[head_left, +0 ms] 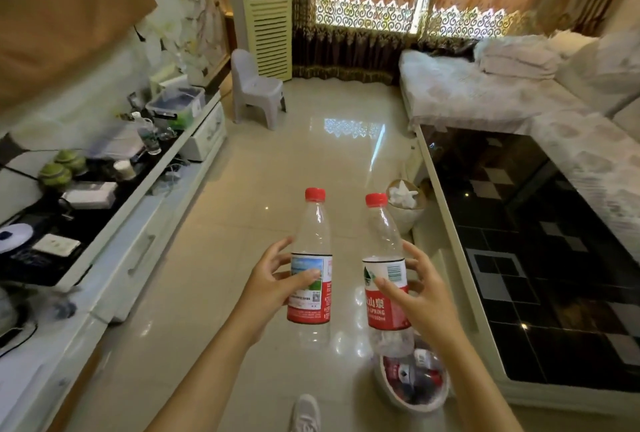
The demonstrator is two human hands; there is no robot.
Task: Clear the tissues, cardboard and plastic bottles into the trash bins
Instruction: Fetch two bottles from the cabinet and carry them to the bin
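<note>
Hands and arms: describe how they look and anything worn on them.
Both forearms are bare as far as the frame shows: no sleeves in view. The left hand and the right hand wear no gloves, and no watch, bracelet or ring shows. Nails look short and unpainted.

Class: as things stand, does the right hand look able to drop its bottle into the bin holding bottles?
Probably yes: the right hand holds its bottle almost above that bin, with nothing between them.

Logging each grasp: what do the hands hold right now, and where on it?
Each hand grips one clear, red-capped plastic bottle at its label band: left hand the left bottle, right hand the right bottle.
</note>
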